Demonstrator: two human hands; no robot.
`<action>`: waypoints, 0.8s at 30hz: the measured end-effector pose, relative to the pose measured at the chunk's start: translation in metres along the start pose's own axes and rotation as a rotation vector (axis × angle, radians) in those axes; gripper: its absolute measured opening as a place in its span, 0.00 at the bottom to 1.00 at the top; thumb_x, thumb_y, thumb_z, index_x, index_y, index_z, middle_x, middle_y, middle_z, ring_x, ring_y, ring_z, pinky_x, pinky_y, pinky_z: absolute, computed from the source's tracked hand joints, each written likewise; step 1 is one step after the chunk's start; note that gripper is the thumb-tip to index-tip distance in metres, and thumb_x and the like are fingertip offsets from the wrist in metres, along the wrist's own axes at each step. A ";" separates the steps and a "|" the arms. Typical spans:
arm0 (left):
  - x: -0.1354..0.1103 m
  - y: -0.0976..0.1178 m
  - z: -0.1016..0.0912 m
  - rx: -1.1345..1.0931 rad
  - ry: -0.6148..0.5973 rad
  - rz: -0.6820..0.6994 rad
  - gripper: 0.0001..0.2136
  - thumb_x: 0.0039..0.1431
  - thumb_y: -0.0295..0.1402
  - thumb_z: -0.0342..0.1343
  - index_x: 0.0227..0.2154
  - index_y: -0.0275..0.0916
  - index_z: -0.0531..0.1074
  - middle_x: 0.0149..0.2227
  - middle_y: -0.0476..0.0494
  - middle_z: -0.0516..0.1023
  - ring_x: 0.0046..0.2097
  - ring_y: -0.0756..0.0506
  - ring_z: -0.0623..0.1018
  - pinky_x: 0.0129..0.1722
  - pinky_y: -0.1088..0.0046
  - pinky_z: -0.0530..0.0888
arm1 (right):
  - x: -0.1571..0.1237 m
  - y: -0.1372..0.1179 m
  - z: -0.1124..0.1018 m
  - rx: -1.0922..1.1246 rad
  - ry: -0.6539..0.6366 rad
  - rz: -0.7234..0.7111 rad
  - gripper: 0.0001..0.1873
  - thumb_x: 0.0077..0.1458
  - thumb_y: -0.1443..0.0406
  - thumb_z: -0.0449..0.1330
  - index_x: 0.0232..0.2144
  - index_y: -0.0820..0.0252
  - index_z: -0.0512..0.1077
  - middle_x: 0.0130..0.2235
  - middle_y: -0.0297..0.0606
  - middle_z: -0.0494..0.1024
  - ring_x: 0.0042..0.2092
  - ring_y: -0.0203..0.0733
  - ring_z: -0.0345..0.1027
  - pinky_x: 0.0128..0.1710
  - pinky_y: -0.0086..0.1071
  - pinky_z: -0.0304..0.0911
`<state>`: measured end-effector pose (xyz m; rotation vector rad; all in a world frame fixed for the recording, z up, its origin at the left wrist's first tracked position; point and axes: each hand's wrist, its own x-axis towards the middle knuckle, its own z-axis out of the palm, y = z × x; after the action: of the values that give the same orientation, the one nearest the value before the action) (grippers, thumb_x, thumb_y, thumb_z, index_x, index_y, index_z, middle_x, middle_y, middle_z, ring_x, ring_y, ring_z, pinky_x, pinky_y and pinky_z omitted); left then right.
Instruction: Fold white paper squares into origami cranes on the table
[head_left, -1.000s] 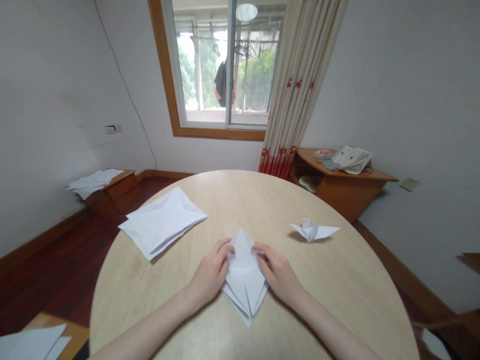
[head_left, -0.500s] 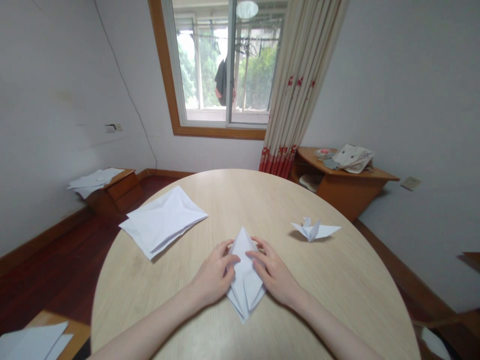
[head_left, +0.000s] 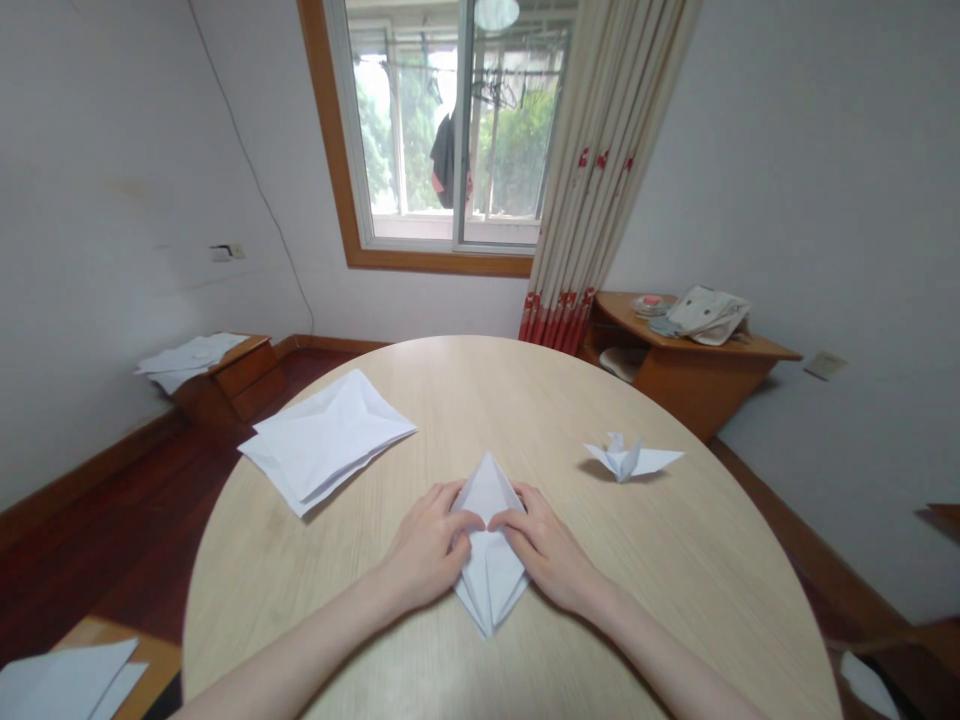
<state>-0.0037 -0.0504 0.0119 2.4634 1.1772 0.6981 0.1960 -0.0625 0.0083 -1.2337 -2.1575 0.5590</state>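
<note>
A sheet of white paper folded into a diamond (head_left: 489, 490) lies on the round wooden table (head_left: 510, 390) in front of me, one point facing away and layered flaps toward me. My left hand (head_left: 435, 535) grips its left edge, with a finger bent over the top layer. From the other side, my right hand (head_left: 544, 545) holds the right edge. The fingertips of both hands nearly meet at the paper's middle. Some of my fingers are hidden under or behind the paper. Farther right stands a finished white paper crane (head_left: 626, 460).
White paper sheets (head_left: 330, 435) lie stacked at the table's left. More papers rest on a low cabinet (head_left: 244, 375) and at the lower left (head_left: 67, 685). A brown desk (head_left: 697, 370) with a cloth bag (head_left: 709, 313) stands beyond the table, near a curtain (head_left: 592, 200).
My right hand's finger has shifted left toward the middle of the paper, meeting the left one. The right flap now lies closer to the centre line. The crane and paper stack stay put.
</note>
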 end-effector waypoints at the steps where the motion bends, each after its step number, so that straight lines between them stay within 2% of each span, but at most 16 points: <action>1: 0.000 0.001 0.000 -0.004 -0.004 -0.005 0.16 0.53 0.21 0.49 0.40 0.42 0.76 0.53 0.42 0.68 0.54 0.39 0.67 0.53 0.58 0.66 | 0.000 0.000 0.000 -0.007 -0.003 0.000 0.15 0.57 0.74 0.49 0.38 0.56 0.74 0.52 0.43 0.66 0.55 0.46 0.58 0.55 0.44 0.58; 6: -0.001 -0.001 0.003 -0.079 -0.009 -0.061 0.13 0.55 0.23 0.47 0.39 0.39 0.73 0.47 0.40 0.70 0.50 0.41 0.70 0.51 0.62 0.68 | -0.001 0.002 0.001 -0.027 -0.021 0.014 0.14 0.58 0.73 0.48 0.37 0.57 0.71 0.42 0.41 0.70 0.48 0.45 0.63 0.49 0.41 0.62; 13: 0.001 -0.006 0.000 -0.189 0.030 -0.045 0.12 0.58 0.23 0.44 0.38 0.39 0.71 0.46 0.41 0.70 0.43 0.45 0.75 0.45 0.69 0.71 | 0.000 0.005 0.000 0.012 -0.006 0.026 0.16 0.56 0.76 0.47 0.38 0.57 0.70 0.40 0.39 0.68 0.43 0.42 0.66 0.44 0.37 0.64; 19: 0.001 -0.006 -0.001 -0.128 0.022 -0.043 0.11 0.59 0.24 0.44 0.35 0.38 0.72 0.45 0.41 0.69 0.42 0.45 0.75 0.43 0.70 0.71 | 0.001 0.006 -0.006 0.024 0.008 -0.008 0.17 0.54 0.77 0.46 0.36 0.58 0.70 0.43 0.40 0.67 0.43 0.40 0.66 0.44 0.34 0.63; 24: 0.003 -0.006 -0.004 0.050 -0.035 -0.068 0.10 0.57 0.24 0.45 0.36 0.37 0.71 0.42 0.40 0.69 0.42 0.43 0.73 0.42 0.67 0.71 | -0.001 0.009 -0.008 -0.044 -0.009 0.000 0.15 0.53 0.77 0.46 0.33 0.59 0.69 0.41 0.40 0.66 0.42 0.40 0.66 0.44 0.33 0.63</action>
<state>-0.0079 -0.0441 0.0136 2.4535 1.2729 0.6108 0.2068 -0.0585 0.0085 -1.2563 -2.1876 0.5208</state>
